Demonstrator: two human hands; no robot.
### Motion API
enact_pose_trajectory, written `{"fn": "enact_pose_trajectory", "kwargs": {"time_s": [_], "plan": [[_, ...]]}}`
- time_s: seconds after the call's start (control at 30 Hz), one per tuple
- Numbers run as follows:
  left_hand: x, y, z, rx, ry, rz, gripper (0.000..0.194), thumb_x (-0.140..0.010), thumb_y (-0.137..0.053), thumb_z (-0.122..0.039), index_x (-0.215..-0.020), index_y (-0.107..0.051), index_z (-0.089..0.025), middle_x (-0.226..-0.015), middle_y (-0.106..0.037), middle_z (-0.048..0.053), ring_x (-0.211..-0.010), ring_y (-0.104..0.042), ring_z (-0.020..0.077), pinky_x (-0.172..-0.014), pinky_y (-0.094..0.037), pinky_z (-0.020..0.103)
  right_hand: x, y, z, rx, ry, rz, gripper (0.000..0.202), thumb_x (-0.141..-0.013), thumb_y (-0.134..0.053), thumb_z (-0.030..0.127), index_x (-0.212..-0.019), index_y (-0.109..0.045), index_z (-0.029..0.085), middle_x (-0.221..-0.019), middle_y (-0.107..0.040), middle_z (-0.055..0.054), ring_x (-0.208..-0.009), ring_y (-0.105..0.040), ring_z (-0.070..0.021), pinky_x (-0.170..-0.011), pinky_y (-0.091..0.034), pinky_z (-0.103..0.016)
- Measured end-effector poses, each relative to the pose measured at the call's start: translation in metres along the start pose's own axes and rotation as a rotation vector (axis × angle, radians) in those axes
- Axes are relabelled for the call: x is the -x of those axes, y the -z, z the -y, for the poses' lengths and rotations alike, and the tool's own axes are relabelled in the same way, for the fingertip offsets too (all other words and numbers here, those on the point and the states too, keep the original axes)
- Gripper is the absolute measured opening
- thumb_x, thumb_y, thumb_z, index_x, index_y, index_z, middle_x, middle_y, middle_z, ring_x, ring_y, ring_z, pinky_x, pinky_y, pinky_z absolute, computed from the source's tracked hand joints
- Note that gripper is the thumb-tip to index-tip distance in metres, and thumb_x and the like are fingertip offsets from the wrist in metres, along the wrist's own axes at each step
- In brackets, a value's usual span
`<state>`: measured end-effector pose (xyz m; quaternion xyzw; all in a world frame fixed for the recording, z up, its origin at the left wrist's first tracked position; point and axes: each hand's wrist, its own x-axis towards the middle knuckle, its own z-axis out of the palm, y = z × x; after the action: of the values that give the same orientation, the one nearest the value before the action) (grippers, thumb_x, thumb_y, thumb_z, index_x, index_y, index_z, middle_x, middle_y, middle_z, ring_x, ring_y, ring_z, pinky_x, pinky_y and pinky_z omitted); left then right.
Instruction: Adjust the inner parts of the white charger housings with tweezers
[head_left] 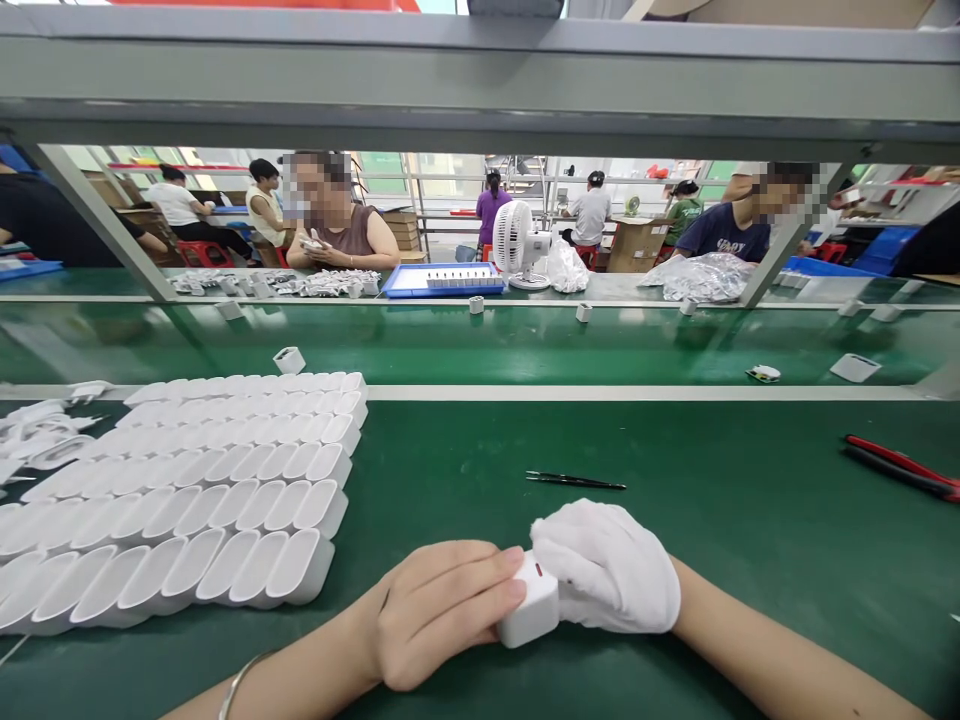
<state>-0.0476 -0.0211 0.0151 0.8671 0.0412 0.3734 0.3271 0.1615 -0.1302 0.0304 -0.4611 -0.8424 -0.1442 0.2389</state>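
A small white plastic housing (531,608) with a dark red slot on its top face is between both my hands, a little above the green bench. My left hand (442,605), bare and with a bangle at the wrist, grips it from the left, fingers lying across its side and top. My right hand (609,568), in a white cloth glove, is curled against the housing's right side; the glove hides its fingertips. Just beyond the hands, black tweezers (576,480) lie on the green bench (450,470).
Rows of white oval housings (247,565) fill the bench's left side, with white cables (41,435) beyond. Red-and-black pliers (904,468) lie far right. A conveyor (420,345) carrying loose parts runs ahead, under an overhead shelf (480,85). Co-workers (341,225) sit opposite, near a white fan (514,240).
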Motion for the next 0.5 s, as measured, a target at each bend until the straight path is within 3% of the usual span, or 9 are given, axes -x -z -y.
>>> {"fn": "enact_pose_trajectory", "kwargs": {"time_s": [0.13, 0.2, 0.27, 0.37, 0.43, 0.5], "plan": [[-0.020, 0.003, -0.004, 0.039, 0.025, 0.039, 0.032, -0.067, -0.078, -0.021, -0.099, -0.072, -0.022, -0.096, -0.074, 0.008, -0.081, -0.069, 0.0249, -0.075, -0.056, 0.034, 0.003, -0.009, 0.004, -0.067, -0.210, -0.077, 0.027, -0.088, -0.052, 0.034, -0.111, -0.053, 0.021, -0.087, -0.066, -0.007, -0.075, -0.062, -0.0194, -0.063, -0.049, -0.030], [-0.027, 0.000, -0.001, 0.136, 0.234, -0.009, 0.040, -0.061, -0.081, -0.020, -0.100, -0.071, -0.019, -0.092, -0.073, 0.009, -0.077, -0.066, 0.0231, -0.071, -0.054, 0.032, 0.003, -0.016, 0.006, -0.091, -0.324, -0.174, 0.041, -0.086, -0.054, 0.032, -0.125, -0.046, 0.021, -0.105, -0.064, -0.012, -0.094, -0.062, -0.0228, -0.074, -0.053, -0.034], [-0.029, -0.007, 0.004, 0.319, 0.513, -0.052, 0.041, -0.062, -0.080, -0.021, -0.101, -0.069, -0.017, -0.091, -0.071, 0.008, -0.077, -0.064, 0.0210, -0.071, -0.052, 0.030, 0.001, -0.022, 0.007, -0.083, -0.324, -0.238, 0.048, -0.089, -0.052, 0.026, -0.135, -0.038, 0.023, -0.122, -0.056, -0.015, -0.108, -0.058, -0.0234, -0.084, -0.052, -0.036], [-0.028, -0.017, 0.015, 0.607, 0.743, -0.021, 0.041, -0.068, -0.077, -0.031, -0.103, -0.066, -0.012, -0.091, -0.070, 0.010, -0.081, -0.063, 0.0211, -0.076, -0.051, 0.030, -0.008, -0.031, 0.002, -0.075, -0.235, -0.182, 0.042, -0.093, -0.044, 0.019, -0.134, -0.042, 0.030, -0.120, -0.060, -0.009, -0.102, -0.061, -0.0190, -0.082, -0.053, -0.031], [-0.031, -0.017, 0.015, 0.579, 0.779, -0.001, 0.045, -0.076, -0.069, -0.039, -0.112, -0.062, -0.012, -0.102, -0.067, 0.012, -0.086, -0.062, 0.0218, -0.079, -0.049, 0.033, -0.015, -0.035, -0.012, -0.134, -0.266, -0.168, 0.035, -0.094, -0.042, 0.021, -0.127, -0.049, 0.028, -0.113, -0.064, -0.007, -0.098, -0.063, -0.0180, -0.083, -0.052, -0.030], [-0.035, -0.008, 0.007, 0.308, 0.724, 0.031, 0.045, -0.082, -0.062, -0.038, -0.121, -0.056, -0.017, -0.114, -0.061, 0.012, -0.093, -0.058, 0.0230, -0.081, -0.048, 0.036, -0.021, -0.038, -0.040, -0.228, -0.423, -0.187, 0.027, -0.095, -0.043, 0.027, -0.119, -0.055, 0.025, -0.111, -0.065, -0.006, -0.100, -0.062, -0.0186, -0.088, -0.050, -0.030]]}}
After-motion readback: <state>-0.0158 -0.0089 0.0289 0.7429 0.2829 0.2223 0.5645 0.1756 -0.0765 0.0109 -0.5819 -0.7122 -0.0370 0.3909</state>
